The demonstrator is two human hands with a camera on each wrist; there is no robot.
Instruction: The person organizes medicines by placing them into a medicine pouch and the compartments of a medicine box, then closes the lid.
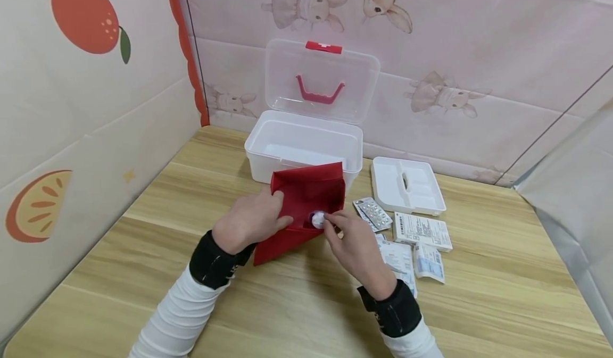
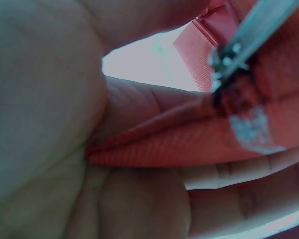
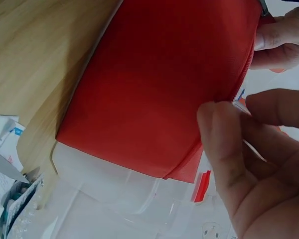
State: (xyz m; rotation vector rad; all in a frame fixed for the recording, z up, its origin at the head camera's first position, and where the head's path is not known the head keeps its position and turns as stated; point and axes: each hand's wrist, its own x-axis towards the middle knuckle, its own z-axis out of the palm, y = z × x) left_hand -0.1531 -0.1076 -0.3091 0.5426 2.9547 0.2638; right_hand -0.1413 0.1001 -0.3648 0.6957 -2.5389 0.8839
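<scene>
A red zippered pouch is held with its mouth spread in front of the white box. My left hand grips its left edge, thumb at the opening; the zipper pull shows beside the palm in the left wrist view. My right hand pinches the pouch's right edge, with curled fingers against its outer face in the right wrist view. Just beside those fingertips, a small round white thing shows in the pouch mouth; its kind cannot be made out.
Behind the pouch stands the white box, its clear lid raised. To the right lie a white divided tray, blister packs, a white carton and several paper packets. Printed fabric walls border the table.
</scene>
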